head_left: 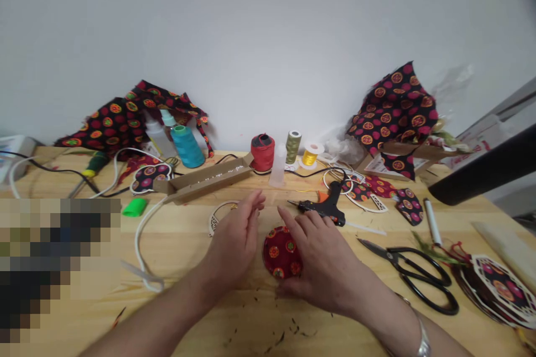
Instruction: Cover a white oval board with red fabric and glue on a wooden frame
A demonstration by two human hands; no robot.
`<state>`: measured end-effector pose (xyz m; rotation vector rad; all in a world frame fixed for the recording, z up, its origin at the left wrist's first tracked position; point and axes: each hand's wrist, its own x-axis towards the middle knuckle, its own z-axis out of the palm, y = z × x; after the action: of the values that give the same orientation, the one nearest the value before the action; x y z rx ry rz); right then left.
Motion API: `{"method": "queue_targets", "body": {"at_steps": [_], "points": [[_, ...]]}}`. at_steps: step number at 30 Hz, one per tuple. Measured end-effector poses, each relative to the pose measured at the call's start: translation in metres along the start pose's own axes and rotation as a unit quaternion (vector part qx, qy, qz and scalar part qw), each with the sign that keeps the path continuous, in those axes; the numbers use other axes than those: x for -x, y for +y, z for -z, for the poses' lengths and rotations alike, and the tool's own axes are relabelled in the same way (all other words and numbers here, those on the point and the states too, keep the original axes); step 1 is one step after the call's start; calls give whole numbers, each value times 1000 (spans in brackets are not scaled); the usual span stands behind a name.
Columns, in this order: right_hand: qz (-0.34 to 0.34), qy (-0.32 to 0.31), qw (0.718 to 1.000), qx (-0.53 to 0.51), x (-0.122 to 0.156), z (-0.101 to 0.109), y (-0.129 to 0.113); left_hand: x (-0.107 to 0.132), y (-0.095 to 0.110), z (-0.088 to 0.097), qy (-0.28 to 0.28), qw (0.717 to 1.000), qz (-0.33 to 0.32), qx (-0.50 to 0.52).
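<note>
A round disc covered in dark red fabric with orange and green flower medallions (280, 254) lies on the table between my hands. My right hand (324, 259) is curved round the disc's right side, thumb at the near edge and fingers at the far edge, hiding part of it. To the left of the disc, my left hand (237, 234) is held on edge, fingers stretched out and holding nothing. Partly behind it is a pale cut-out wooden ring (214, 217). A black glue gun (324, 206) rests just beyond my right hand.
Black-handled scissors (412, 270) and a stack of fabric-filled wooden frames (500, 284) lie to the right. Along the back stand a cardboard tray (209, 180), blue thread (187, 148), a clear bottle (278, 167) and yellow thread (310, 156). A white cord (140, 234) curves at left.
</note>
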<state>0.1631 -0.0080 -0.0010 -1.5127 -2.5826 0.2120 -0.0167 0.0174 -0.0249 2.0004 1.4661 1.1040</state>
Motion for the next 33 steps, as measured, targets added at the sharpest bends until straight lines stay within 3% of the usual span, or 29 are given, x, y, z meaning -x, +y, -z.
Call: {"method": "queue_targets", "body": {"at_steps": [8,17,21,26,28,30,33], "points": [[9,5,1000,-4,1,-3,1,1,4,-1,-49,997,60,22],[25,13,999,-38,1,-1,1,0,3,-1,-75,968,174,164],[34,42,997,-50,1,4,2,-5,9,4,-97,944,228,217],[56,81,993,-69,2,8,6,-6,14,5,-163,864,312,359],[59,91,988,-110,2,10,10,-4,14,5,-160,855,321,374],[19,117,974,-191,1,11,16,-4,15,5,-154,852,321,383],[-85,133,922,-353,-4,7,25,-6,17,6,-157,831,321,426]]}}
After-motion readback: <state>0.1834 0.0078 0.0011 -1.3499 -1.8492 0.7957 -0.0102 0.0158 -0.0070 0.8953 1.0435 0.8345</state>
